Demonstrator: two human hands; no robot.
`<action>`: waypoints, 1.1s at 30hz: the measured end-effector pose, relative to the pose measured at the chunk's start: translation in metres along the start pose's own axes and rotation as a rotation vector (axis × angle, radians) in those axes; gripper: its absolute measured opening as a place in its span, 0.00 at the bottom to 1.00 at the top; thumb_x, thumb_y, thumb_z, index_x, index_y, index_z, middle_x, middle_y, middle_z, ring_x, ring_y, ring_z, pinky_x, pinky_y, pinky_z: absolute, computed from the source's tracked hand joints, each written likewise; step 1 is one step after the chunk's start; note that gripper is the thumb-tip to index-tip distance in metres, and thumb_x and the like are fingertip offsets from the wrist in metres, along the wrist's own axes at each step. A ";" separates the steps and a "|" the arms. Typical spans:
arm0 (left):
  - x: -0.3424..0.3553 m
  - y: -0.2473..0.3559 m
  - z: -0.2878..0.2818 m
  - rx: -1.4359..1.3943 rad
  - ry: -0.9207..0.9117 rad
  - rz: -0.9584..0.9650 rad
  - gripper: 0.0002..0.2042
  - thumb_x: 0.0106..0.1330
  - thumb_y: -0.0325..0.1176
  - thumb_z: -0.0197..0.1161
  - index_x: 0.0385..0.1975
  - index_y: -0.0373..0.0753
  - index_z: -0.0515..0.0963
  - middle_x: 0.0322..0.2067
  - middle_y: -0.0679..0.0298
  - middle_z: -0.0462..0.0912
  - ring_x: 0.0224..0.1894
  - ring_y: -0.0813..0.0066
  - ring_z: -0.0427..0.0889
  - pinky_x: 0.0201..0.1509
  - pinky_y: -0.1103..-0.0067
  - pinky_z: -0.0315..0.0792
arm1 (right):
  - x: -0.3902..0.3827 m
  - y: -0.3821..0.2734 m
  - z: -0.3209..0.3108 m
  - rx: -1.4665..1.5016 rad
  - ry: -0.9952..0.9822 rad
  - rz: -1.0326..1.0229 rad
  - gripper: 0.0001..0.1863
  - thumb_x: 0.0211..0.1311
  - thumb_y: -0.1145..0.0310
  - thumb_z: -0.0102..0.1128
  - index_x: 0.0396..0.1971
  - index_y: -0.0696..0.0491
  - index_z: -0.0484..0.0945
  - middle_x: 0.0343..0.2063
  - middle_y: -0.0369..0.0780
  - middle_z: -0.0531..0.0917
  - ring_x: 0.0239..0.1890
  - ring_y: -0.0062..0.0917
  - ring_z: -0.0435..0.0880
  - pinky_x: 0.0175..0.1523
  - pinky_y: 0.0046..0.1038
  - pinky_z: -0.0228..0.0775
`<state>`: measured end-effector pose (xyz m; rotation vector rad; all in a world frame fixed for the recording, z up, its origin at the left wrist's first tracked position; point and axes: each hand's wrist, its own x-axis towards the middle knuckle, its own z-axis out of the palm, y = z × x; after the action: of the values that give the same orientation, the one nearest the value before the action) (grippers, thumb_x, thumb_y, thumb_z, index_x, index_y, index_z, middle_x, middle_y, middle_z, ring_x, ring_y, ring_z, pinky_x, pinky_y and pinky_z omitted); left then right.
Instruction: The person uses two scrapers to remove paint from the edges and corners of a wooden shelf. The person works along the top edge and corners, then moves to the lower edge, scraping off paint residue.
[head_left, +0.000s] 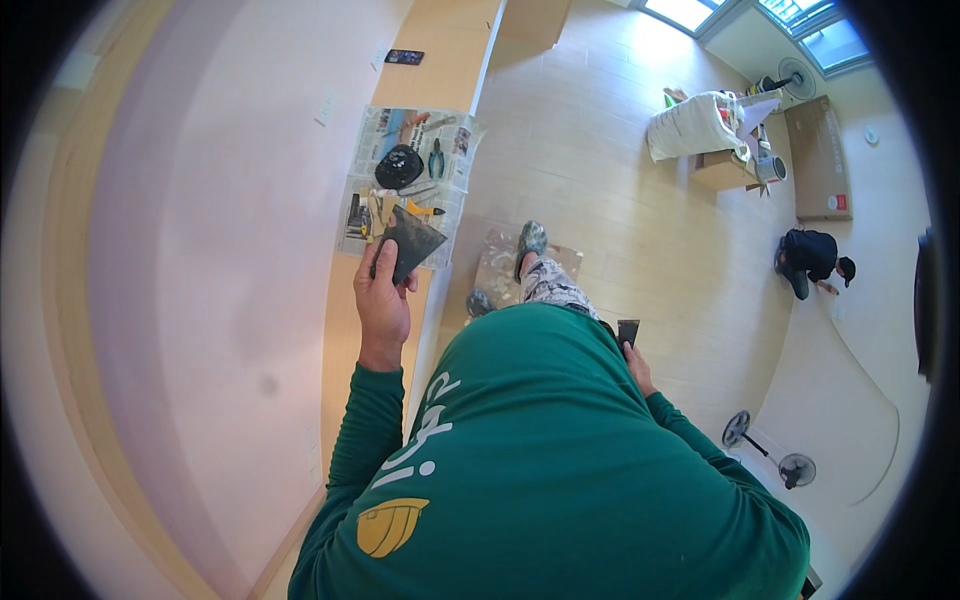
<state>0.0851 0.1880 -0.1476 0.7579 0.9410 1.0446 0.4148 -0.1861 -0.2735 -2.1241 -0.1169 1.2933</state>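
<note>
My left hand (383,305) is closed around a dark, flat, angular plate (414,243), held up over the near end of newspaper sheets (360,160) on a narrow wooden counter. On the sheets lie a black, paint-spotted bowl-like thing (399,167), pliers (436,160) with teal handles and a yellow-handled brush (428,210). Small tools beside the plate are partly covered by it. Low by my right side, my right hand (637,368) grips a dark-bladed putty knife (628,331); its handle is hidden in the fingers.
A pale wall (220,250) runs along the left. A phone (404,57) lies farther up the counter. My feet are by a stained board (498,262). Toward the right are a white sack (695,125), a cardboard box (722,171), a crouching person (812,256) and a fan (796,470).
</note>
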 end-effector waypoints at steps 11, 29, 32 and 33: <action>0.035 -0.026 0.005 0.021 0.069 -0.076 0.11 0.84 0.37 0.63 0.55 0.39 0.84 0.37 0.69 0.87 0.29 0.80 0.78 0.32 0.80 0.71 | 0.001 0.016 -0.004 0.091 0.073 0.069 0.26 0.90 0.50 0.42 0.66 0.54 0.79 0.56 0.45 0.86 0.58 0.32 0.84 0.68 0.38 0.74; 0.256 -0.233 0.322 0.375 -0.569 -0.647 0.14 0.84 0.39 0.63 0.59 0.37 0.82 0.36 0.67 0.86 0.30 0.78 0.82 0.30 0.78 0.74 | 0.123 0.095 0.004 0.961 0.288 0.491 0.20 0.87 0.55 0.49 0.57 0.57 0.80 0.45 0.44 0.89 0.44 0.33 0.90 0.49 0.40 0.85; 0.287 -0.324 0.415 0.491 -0.830 -0.831 0.17 0.83 0.42 0.64 0.62 0.37 0.82 0.35 0.68 0.86 0.30 0.80 0.81 0.31 0.79 0.74 | 0.196 0.115 -0.045 1.053 0.500 0.332 0.18 0.87 0.57 0.53 0.53 0.58 0.79 0.41 0.44 0.89 0.40 0.32 0.90 0.45 0.37 0.86; 0.299 -0.346 0.444 0.613 -0.978 -0.826 0.17 0.83 0.42 0.65 0.61 0.37 0.82 0.36 0.68 0.86 0.30 0.79 0.82 0.32 0.79 0.75 | 0.219 0.119 -0.073 1.082 0.564 0.301 0.18 0.87 0.56 0.53 0.53 0.58 0.79 0.40 0.44 0.89 0.40 0.31 0.90 0.45 0.37 0.86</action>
<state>0.6755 0.3203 -0.3460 1.0816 0.5738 -0.3868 0.5583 -0.2297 -0.4857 -1.4495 0.9490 0.5830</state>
